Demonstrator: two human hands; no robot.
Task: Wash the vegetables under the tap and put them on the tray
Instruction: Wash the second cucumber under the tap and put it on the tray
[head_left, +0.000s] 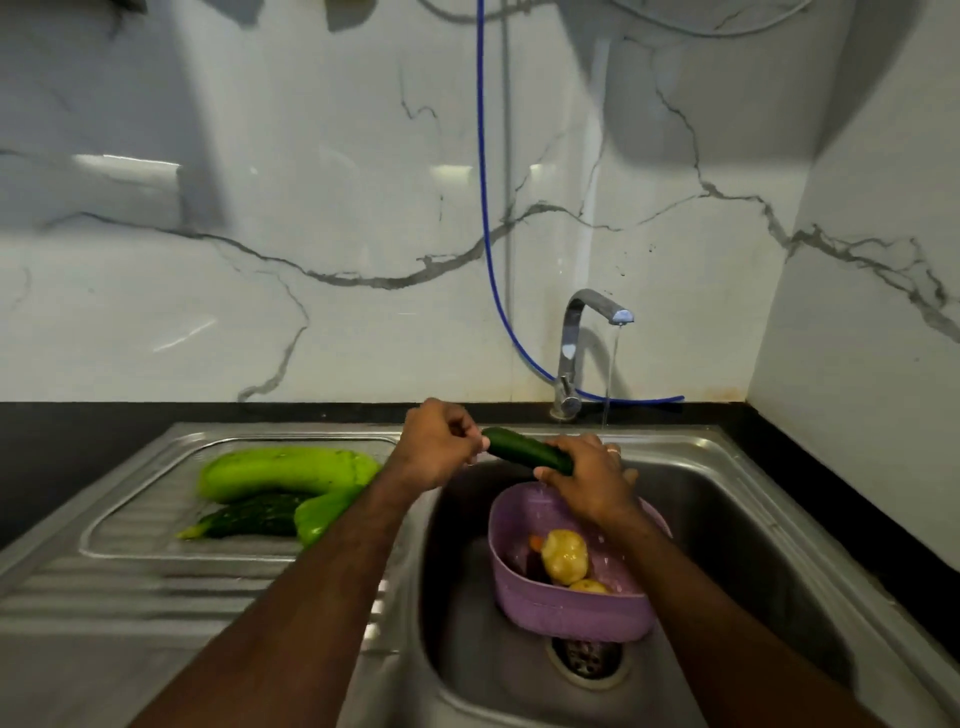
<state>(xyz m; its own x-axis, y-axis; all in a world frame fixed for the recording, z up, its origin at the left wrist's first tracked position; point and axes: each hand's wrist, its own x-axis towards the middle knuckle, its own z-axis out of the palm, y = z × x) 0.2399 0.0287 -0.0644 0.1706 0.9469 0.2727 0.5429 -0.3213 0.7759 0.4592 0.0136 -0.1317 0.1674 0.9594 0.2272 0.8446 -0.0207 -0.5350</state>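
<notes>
Both hands, left hand (439, 448) and right hand (589, 478), grip the cucumber (527, 450) left of the tap (582, 332); its stream misses, so shift right

Single head view: looks forward and down, close over sink (727, 467), facing marble wall (311, 208) beyond counter's (78, 431) far edge.

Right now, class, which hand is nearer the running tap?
Right. The right hand grips the cucumber just below the tap; the left hand is further left.
</notes>
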